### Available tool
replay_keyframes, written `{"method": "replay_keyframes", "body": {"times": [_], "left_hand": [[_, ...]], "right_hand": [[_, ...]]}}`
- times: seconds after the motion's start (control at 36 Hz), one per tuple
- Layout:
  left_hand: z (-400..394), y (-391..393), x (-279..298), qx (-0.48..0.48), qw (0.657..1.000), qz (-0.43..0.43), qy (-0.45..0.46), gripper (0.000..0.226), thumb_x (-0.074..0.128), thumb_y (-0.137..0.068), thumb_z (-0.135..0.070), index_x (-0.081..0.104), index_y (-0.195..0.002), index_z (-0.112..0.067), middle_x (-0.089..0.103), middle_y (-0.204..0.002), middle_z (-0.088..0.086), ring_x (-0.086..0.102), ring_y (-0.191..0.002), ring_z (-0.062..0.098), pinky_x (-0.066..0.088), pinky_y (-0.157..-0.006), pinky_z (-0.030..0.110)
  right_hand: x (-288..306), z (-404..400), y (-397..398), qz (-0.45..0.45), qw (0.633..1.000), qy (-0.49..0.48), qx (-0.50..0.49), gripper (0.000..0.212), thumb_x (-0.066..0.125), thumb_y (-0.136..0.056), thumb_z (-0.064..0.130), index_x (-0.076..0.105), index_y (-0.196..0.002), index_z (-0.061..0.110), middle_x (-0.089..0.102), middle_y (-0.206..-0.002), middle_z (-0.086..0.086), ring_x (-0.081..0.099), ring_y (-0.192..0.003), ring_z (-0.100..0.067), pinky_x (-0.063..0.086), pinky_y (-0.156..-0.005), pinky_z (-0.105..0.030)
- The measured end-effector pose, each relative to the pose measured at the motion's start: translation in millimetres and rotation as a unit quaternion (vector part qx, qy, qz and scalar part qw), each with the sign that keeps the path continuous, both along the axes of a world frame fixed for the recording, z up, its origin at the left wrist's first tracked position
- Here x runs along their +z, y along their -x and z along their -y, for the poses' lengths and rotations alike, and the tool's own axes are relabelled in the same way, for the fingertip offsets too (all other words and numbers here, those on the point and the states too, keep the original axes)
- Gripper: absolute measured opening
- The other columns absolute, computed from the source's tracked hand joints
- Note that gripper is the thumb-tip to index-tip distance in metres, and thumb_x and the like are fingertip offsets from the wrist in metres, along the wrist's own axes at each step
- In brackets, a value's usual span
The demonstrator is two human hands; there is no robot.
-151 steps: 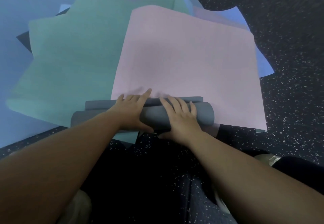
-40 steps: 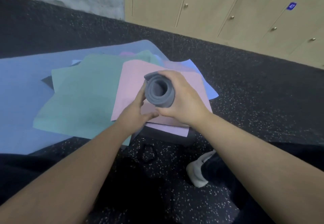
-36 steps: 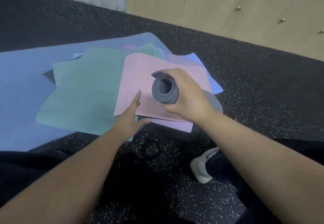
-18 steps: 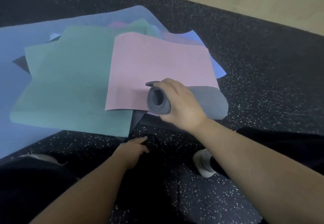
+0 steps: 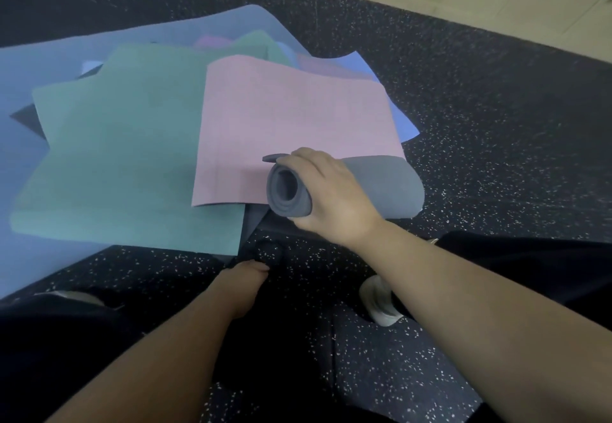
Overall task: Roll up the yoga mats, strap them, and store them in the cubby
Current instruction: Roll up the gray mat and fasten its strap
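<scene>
- One rolled grey yoga mat (image 5: 381,190), gripped by the right hand (image 5: 331,197), fingers curled round it, at 3 o'clock of the pink mat (image 5: 291,131).
- Left hand (image 5: 241,283) reaches a black strap (image 5: 270,250) at 6 o'clock; its finger state cannot be told.

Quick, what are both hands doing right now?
Right hand: closed around the rolled grey foam yoga mat.
Left hand: down by a dark loop on the speckled black floor; grip cannot be told.
</scene>
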State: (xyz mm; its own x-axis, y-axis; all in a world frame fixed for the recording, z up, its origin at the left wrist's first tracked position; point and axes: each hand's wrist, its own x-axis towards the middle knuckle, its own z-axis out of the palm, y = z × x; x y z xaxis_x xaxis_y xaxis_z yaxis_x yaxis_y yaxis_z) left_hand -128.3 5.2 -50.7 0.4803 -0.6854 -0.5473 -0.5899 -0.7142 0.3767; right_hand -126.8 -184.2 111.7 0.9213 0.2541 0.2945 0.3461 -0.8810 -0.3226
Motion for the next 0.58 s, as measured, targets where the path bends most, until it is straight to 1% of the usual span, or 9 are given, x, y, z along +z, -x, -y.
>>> {"method": "replay_keyframes", "body": {"times": [0.08, 0.14, 0.19, 0.22, 0.33, 0.36, 0.42, 0.5, 0.58], "left_hand": [[2, 0, 13, 0.043, 0.998, 0.003, 0.034, 0.043, 0.042, -0.096, -0.009, 0.047, -0.139, -0.013, 0.037, -0.15, -0.001, 0.036, -0.135, 0.018, 0.031, -0.112, 0.035], [4, -1, 30, 0.085, 0.994, 0.009, 0.07, 0.045, 0.041, -0.099, -0.011, 0.042, -0.144, -0.012, 0.032, -0.153, -0.002, 0.03, -0.14, 0.016, 0.023, -0.116, 0.028], [6, -3, 50, 0.128, 0.984, 0.029, 0.12, 0.044, 0.043, -0.099, -0.012, 0.042, -0.144, -0.01, 0.032, -0.154, 0.001, 0.03, -0.14, 0.016, 0.016, -0.115, 0.021], [7, -3, 62, 0.145, 0.978, 0.038, 0.142, 0.044, 0.045, -0.099, -0.012, 0.044, -0.143, -0.008, 0.033, -0.153, 0.002, 0.032, -0.14, 0.017, 0.014, -0.112, 0.017], [7, -3, 112, 0.214, 0.947, 0.061, 0.231, 0.039, 0.054, -0.096, -0.006, 0.053, -0.134, -0.002, 0.045, -0.144, 0.007, 0.044, -0.131, 0.021, 0.018, -0.097, 0.005], [5, -3, 125, 0.226, 0.938, 0.068, 0.254, 0.037, 0.055, -0.095, -0.005, 0.055, -0.131, -0.001, 0.049, -0.14, 0.008, 0.046, -0.128, 0.019, 0.017, -0.096, 0.002], [-1, -1, 146, 0.242, 0.922, 0.084, 0.289, 0.035, 0.056, -0.094, -0.003, 0.056, -0.129, 0.001, 0.051, -0.133, 0.006, 0.044, -0.121, 0.011, 0.016, -0.093, -0.003], [-14, 3, 175, 0.263, 0.9, 0.117, 0.328, 0.036, 0.059, -0.092, -0.003, 0.058, -0.128, 0.0, 0.052, -0.131, 0.002, 0.043, -0.119, 0.007, 0.016, -0.095, -0.005], [-25, 7, 203, 0.29, 0.872, 0.139, 0.369, 0.032, 0.062, -0.09, -0.001, 0.063, -0.122, -0.005, 0.056, -0.121, -0.002, 0.05, -0.114, 0.009, 0.022, -0.094, -0.004]], "right_hand": [[7, -1, 4, 0.002, 1.0, -0.008, -0.002, 0.081, 0.077, -0.062, 0.017, 0.036, -0.132, 0.025, 0.055, -0.123, -0.01, 0.056, -0.107, -0.034, 0.046, -0.09, -0.049], [13, -3, 6, 0.006, 1.0, -0.02, -0.005, 0.08, 0.078, -0.063, 0.019, 0.038, -0.132, 0.023, 0.055, -0.124, -0.009, 0.056, -0.108, -0.033, 0.046, -0.091, -0.049], [22, -4, 8, 0.011, 0.999, -0.042, -0.009, 0.08, 0.08, -0.063, 0.021, 0.04, -0.132, 0.022, 0.055, -0.123, -0.009, 0.056, -0.109, -0.031, 0.046, -0.092, -0.048], [27, -6, 10, 0.015, 0.998, -0.055, -0.011, 0.081, 0.082, -0.063, 0.02, 0.039, -0.132, 0.025, 0.055, -0.123, -0.008, 0.056, -0.11, -0.03, 0.046, -0.093, -0.046], [53, -12, 18, 0.017, 0.991, -0.129, -0.007, 0.08, 0.081, -0.065, 0.016, 0.037, -0.129, 0.033, 0.056, -0.124, -0.002, 0.052, -0.115, -0.017, 0.044, -0.097, -0.037], [59, -13, 21, 0.017, 0.989, -0.15, -0.006, 0.081, 0.082, -0.064, 0.012, 0.038, -0.129, 0.034, 0.056, -0.124, -0.001, 0.05, -0.116, -0.013, 0.043, -0.098, -0.035], [71, -15, 27, 0.012, 0.98, -0.198, -0.003, 0.08, 0.083, -0.062, 0.007, 0.043, -0.128, 0.03, 0.057, -0.128, 0.002, 0.049, -0.12, -0.01, 0.042, -0.1, -0.035], [82, -17, 37, -0.001, 0.964, -0.267, 0.003, 0.074, 0.082, -0.065, 0.008, 0.048, -0.131, 0.015, 0.053, -0.137, 0.008, 0.046, -0.128, -0.013, 0.041, -0.105, -0.038], [88, -18, 46, 0.002, 0.95, -0.311, 0.001, 0.078, 0.083, -0.065, 0.005, 0.046, -0.133, 0.019, 0.052, -0.139, 0.009, 0.045, -0.132, -0.018, 0.04, -0.106, -0.044]]}}
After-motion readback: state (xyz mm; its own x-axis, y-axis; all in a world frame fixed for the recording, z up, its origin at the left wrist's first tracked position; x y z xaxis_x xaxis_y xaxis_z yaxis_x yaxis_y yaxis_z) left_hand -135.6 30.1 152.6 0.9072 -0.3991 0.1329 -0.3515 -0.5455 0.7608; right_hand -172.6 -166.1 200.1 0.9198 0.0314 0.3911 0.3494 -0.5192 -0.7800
